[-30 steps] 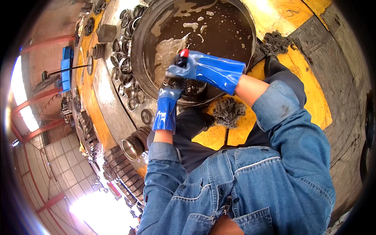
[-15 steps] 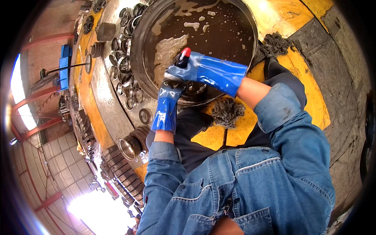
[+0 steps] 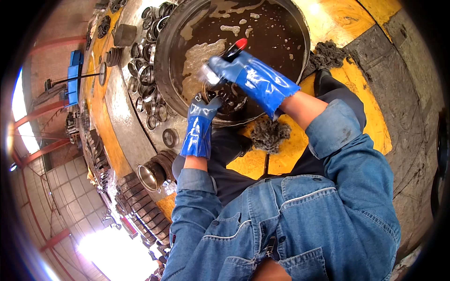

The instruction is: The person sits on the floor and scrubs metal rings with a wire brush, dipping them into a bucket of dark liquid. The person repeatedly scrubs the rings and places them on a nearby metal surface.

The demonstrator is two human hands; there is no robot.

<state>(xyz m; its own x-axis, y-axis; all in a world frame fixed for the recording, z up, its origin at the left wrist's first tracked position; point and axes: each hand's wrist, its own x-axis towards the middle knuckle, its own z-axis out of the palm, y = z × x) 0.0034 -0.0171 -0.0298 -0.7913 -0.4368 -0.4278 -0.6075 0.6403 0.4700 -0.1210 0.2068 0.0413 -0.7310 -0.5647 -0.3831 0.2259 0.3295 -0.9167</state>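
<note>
Both my hands wear blue rubber gloves and work over a large round tub [image 3: 161, 61] of dark, foamy liquid. My right hand [image 3: 229, 68] is closed round a tool with a black handle and red end [image 3: 240, 44]; its pale head is smeared by motion, so its kind cannot be made out. Below and left of it, my left hand [image 3: 202, 108] grips a metal ring [image 3: 205, 90] at the tub's near-left edge. The ring is partly hidden by the glove. Dark round parts [image 3: 234, 105] show in the tub beside my left hand.
Many metal rings [image 3: 147, 75] crowd the metal surface left of the tub. A lone ring [image 3: 170, 137] and a stack of larger rings [image 3: 150, 175] are nearer me. Grey fibre clumps lie at the tub's near side [image 3: 270, 135] and right side [image 3: 328, 54].
My right hand has lifted away from my left hand, swinging the tool's red end up and to the right. My left hand has stayed nearly in place, and its ring shows more.
</note>
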